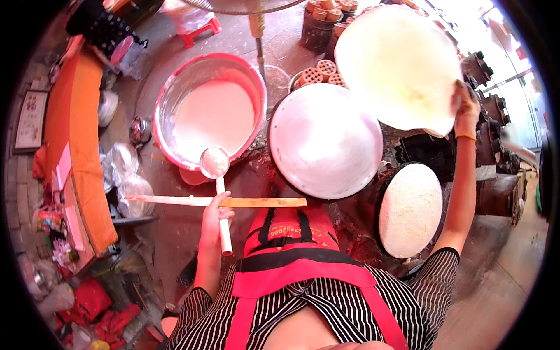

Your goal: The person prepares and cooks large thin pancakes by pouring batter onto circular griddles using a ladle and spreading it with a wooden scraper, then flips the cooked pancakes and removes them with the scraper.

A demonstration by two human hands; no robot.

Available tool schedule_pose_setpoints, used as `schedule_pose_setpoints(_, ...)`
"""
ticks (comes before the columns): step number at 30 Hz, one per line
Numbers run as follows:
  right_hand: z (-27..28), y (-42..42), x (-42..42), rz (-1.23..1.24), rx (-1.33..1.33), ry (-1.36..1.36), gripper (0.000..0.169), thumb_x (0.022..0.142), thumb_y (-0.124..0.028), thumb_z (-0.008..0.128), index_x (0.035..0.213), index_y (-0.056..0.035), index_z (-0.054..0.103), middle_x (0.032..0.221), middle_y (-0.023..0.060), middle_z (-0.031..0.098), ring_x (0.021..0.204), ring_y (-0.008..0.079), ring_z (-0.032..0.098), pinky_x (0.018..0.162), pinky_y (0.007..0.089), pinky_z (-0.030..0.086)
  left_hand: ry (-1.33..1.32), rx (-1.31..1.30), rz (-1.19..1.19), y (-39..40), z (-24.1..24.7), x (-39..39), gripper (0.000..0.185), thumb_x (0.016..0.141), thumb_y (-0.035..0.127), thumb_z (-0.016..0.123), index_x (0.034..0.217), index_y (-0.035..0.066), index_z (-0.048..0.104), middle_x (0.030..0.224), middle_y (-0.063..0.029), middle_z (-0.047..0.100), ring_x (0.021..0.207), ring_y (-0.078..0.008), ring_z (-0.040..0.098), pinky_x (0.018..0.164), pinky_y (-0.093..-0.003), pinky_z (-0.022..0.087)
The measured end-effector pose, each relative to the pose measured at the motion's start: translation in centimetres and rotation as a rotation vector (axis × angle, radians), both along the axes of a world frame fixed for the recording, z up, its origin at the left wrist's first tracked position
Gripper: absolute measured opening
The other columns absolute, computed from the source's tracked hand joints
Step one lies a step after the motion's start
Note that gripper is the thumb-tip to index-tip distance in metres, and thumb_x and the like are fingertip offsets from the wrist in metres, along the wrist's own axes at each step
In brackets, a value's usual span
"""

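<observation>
My left hand (218,210) holds a ladle (214,162) with a white handle and a batter-coated bowl. In the same grip, a flat wooden stick (262,202) lies crosswise, its left part coated white. The ladle's bowl is over the near rim of a large red-rimmed basin (158,118) of pale batter (214,118). My right hand (466,107), in a glove with an orange cuff, is at the right edge of a big, thin, round flatbread sheet (398,65). Blur hides whether its fingers pinch the sheet. Before me sits a domed, shiny round griddle (326,140), its surface bare.
A round white-crusted pad or lid (411,210) stands right of the griddle. Perforated coal briquettes (313,75) sit behind it. Dark metal cylinders (494,127) line the right. An orange table (81,144) and plastic-wrapped bundles (124,164) are at left. A fan's pole (258,39) rises ahead.
</observation>
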State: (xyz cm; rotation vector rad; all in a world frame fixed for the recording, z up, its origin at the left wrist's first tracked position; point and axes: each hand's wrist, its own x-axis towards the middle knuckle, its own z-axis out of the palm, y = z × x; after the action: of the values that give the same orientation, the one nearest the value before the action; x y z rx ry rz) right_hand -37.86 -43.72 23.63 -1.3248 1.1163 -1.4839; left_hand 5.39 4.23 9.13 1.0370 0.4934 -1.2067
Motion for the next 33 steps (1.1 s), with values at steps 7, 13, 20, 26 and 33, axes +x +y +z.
schedule_pose_setpoints(7,-6.6,-9.5,-18.7,-0.126,-0.044,-0.068,0.027,0.089,-0.015,0.051,0.114,-0.0038,0.055,0.113,0.0092,0.059,0.105,0.021,0.055,0.094,0.032,0.043,0.206,-0.141,-0.05,-1.3,0.1,1.1,0.025,0.086,0.008,0.058,0.106,-0.005,0.051,0.069,-0.0027,0.048,0.039,-0.0043,0.031,0.033,-0.0163,0.031)
schedule_pose_setpoints(13,-16.5,-9.2,-12.3,-0.605,0.424,-0.654,0.037,0.091,-0.02,0.048,0.127,-0.0107,0.047,0.116,0.0065,0.056,0.103,0.0205,0.055,0.09,0.0363,0.046,0.208,-0.122,0.067,-3.8,4.4,-2.5,0.025,0.09,0.011,0.053,0.106,-0.008,0.051,0.064,-0.0022,0.044,0.041,-0.0041,0.031,0.034,-0.0152,0.033)
schedule_pose_setpoints(20,-18.9,-7.4,-10.6,-0.819,0.649,0.095,0.057,0.089,-0.029,0.051,0.139,-0.0129,0.029,0.109,0.0063,0.061,0.084,0.0212,0.062,0.06,0.037,0.053,0.274,-0.148,0.134,-4.8,5.6,-4.6,0.027,0.09,0.012,0.052,0.106,-0.01,0.049,0.065,-0.0048,0.048,0.043,-0.005,0.035,0.034,-0.0152,0.035)
schedule_pose_setpoints(26,-15.4,1.7,4.3,-0.338,0.131,0.167,0.021,0.086,-0.017,0.056,0.099,-0.0014,0.06,0.084,0.005,0.06,0.068,0.013,0.054,0.06,0.0277,0.047,0.187,-0.053,0.134,-5.6,6.0,-4.8,0.026,0.089,0.012,0.053,0.106,-0.008,0.05,0.067,-0.005,0.05,0.041,-0.0051,0.035,0.033,-0.0158,0.035)
schedule_pose_setpoints(33,-3.6,19.6,30.2,1.585,-0.447,0.821,0.068,0.077,-0.015,0.06,0.136,0.0006,0.03,0.106,0.0269,0.056,0.095,0.0417,0.057,0.082,0.0431,0.047,-0.05,-0.101,-0.174,-11.5,5.9,-0.4,0.04,0.092,0.042,0.052,0.104,0.003,0.051,0.069,0.0018,0.043,0.043,-0.0026,0.034,0.034,-0.0157,0.026)
